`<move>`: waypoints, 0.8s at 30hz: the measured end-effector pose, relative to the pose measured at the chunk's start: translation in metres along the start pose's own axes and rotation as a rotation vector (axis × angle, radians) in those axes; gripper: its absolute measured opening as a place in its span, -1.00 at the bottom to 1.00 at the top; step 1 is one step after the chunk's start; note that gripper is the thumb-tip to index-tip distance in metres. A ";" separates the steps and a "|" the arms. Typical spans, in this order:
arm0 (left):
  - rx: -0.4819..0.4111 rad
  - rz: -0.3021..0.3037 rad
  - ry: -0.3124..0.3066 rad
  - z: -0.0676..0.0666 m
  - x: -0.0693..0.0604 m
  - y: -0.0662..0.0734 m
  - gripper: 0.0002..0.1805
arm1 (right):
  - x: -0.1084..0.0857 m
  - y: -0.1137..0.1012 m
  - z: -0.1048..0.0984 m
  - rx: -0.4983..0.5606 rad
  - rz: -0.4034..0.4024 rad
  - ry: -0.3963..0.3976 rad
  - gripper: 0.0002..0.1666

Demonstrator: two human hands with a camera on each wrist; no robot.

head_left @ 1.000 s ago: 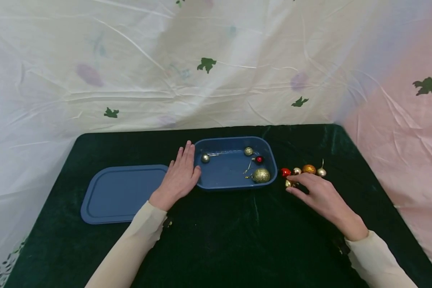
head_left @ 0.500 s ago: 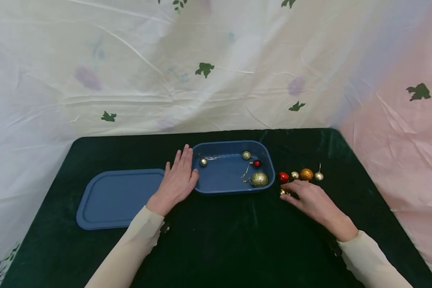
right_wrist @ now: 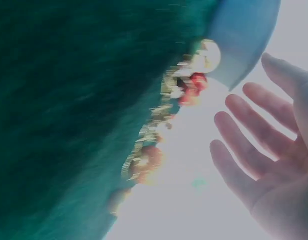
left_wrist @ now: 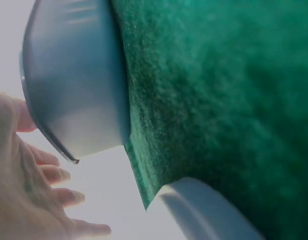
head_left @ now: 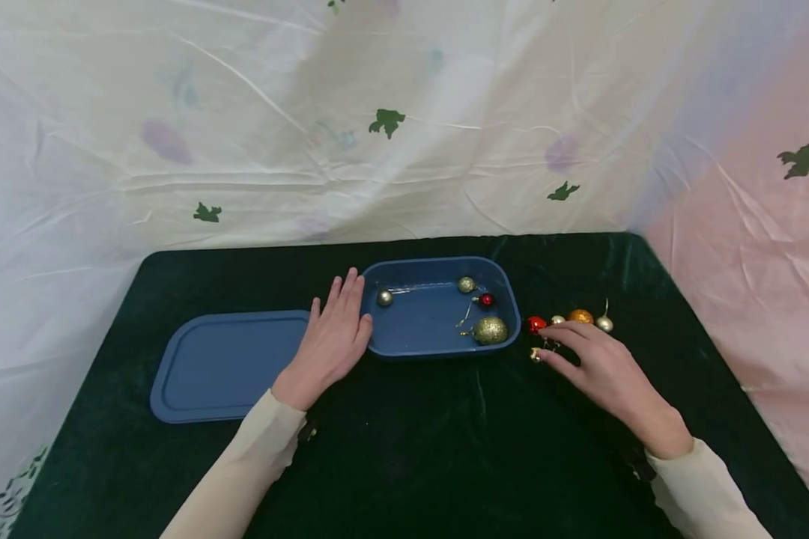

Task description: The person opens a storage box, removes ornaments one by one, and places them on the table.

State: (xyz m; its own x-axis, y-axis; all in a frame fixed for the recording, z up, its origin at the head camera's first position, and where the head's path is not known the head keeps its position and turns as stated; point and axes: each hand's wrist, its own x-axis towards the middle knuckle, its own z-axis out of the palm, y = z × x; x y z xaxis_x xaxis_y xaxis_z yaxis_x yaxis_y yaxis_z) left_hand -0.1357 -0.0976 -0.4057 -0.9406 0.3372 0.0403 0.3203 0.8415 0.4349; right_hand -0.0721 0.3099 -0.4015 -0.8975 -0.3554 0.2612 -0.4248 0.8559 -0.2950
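My left hand has its fingers straight along the left end of a blue rectangular box. In the left wrist view, the thumb of that hand touches the wall of the box. Inside are several Christmas baubles, including a large gold glitter bauble and a small dark red bauble. To the right of the box, my right hand hovers over more baubles. Its fingertips are nearest a small shiny gold bauble; the right wrist view shows the relaxed fingers holding nothing.
A matching blue lid lies flat left of the box. Beyond my right fingers sit a bright red bauble, an orange glitter bauble and a pale gold bauble. Dark green cloth covers the table, and pale curtains hang behind it.
The small shiny gold bauble has shifted a little towards me, away from the red one, and shows clear of my right fingertips. My left hand keeps its place by the box.
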 end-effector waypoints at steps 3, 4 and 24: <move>0.023 0.007 0.002 -0.002 -0.008 -0.001 -0.28 | 0.004 -0.010 -0.006 0.045 -0.017 0.095 -0.61; 0.027 0.009 0.007 -0.003 -0.011 -0.001 -0.28 | 0.006 -0.014 -0.007 0.065 -0.026 0.124 -0.59; 0.139 0.077 -0.021 0.004 -0.031 0.003 -0.30 | 0.069 -0.086 0.005 0.336 -0.192 0.056 -0.37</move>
State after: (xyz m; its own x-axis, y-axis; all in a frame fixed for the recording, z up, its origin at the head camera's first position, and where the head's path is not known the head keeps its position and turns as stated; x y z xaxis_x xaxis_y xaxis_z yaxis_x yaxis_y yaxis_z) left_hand -0.1055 -0.1043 -0.4090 -0.9106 0.4103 0.0493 0.4052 0.8628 0.3023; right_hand -0.0984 0.2101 -0.3632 -0.7943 -0.4679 0.3875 -0.6075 0.6020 -0.5182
